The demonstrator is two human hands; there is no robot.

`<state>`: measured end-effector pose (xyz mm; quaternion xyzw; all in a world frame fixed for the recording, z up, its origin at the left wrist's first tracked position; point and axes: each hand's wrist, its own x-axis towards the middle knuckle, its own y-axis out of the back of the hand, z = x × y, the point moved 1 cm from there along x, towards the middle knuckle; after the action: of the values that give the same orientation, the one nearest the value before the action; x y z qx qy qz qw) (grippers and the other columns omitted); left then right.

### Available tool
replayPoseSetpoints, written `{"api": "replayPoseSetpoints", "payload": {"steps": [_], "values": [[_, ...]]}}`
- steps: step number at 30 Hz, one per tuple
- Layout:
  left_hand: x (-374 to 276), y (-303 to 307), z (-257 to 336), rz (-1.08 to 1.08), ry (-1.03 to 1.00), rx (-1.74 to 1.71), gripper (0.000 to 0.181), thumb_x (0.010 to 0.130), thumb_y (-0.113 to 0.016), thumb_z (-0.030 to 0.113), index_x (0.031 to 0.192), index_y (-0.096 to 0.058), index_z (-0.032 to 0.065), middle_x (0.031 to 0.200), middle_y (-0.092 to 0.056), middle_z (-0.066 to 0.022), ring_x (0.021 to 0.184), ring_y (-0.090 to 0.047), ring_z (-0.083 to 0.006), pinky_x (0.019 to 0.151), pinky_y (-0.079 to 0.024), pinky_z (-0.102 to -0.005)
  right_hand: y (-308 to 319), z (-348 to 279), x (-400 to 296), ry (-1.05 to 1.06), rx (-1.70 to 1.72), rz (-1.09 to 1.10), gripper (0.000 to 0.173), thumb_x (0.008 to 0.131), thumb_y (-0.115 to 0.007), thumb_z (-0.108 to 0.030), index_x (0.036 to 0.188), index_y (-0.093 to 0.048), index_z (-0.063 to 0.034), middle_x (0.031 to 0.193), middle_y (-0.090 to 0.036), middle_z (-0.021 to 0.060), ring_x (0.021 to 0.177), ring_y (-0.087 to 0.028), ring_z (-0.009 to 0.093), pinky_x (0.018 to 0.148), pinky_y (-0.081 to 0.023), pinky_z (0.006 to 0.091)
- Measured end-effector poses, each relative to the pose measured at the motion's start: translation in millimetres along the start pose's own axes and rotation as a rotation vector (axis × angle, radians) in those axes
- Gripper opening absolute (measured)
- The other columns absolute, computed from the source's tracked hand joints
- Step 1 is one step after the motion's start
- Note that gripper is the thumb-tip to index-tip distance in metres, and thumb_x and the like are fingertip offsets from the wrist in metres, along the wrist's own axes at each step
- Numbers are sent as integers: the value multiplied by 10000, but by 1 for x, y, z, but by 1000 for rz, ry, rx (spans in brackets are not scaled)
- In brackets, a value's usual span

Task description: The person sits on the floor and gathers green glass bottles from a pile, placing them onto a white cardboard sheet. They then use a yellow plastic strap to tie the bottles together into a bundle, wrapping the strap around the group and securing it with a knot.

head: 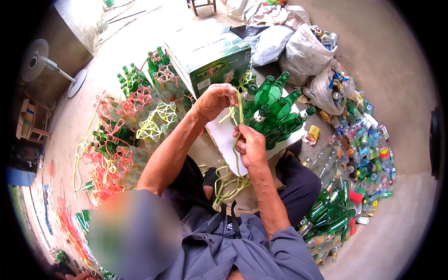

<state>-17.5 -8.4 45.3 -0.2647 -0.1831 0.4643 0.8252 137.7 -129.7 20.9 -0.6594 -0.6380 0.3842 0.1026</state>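
Note:
A yellow-green plastic cord [240, 108] forms a loop between my two hands. My left hand [217, 98] pinches its upper part, near the corner of a printed cardboard box [219, 70]. Lower down, my right hand [250, 144] grips the same cord between thumb and fingers. From there the cord hangs to a loose tangle [227, 187] on the floor between my legs. Close by on the right, a cluster of upright green glass bottles [280, 105] stands on a white board [224, 147]. Whether the cord passes around these bottles is hidden.
On the left stand many bottles [155, 120] bound with red and yellow cord, with a pedestal fan [75, 82] beyond. Plastic bottles [367, 154] and loose green glass bottles [329, 213] lie heaped at right. White sacks [304, 56] sit at the far right.

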Motion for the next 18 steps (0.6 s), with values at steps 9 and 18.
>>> {"api": "replayPoseSetpoints", "payload": {"steps": [9,18], "values": [[8,-15,3,222,-21,-24,195,890,-565,216,948,-660,56,1026,-693,-91,851,-604,-160,838,-453,-328,-13,7,11,70,-88,-14,190,927,-616,-144,997,-645,30,832,-665,85,500,-415,30,420,-282,178],[11,-39,7,189,-131,336,270,814,-588,57,1053,-695,-8,974,-697,-31,881,-604,-99,861,-461,-251,-14,7,3,119,-197,5,189,938,-593,-130,988,-664,38,811,-683,77,478,-389,28,421,-280,188]]}}
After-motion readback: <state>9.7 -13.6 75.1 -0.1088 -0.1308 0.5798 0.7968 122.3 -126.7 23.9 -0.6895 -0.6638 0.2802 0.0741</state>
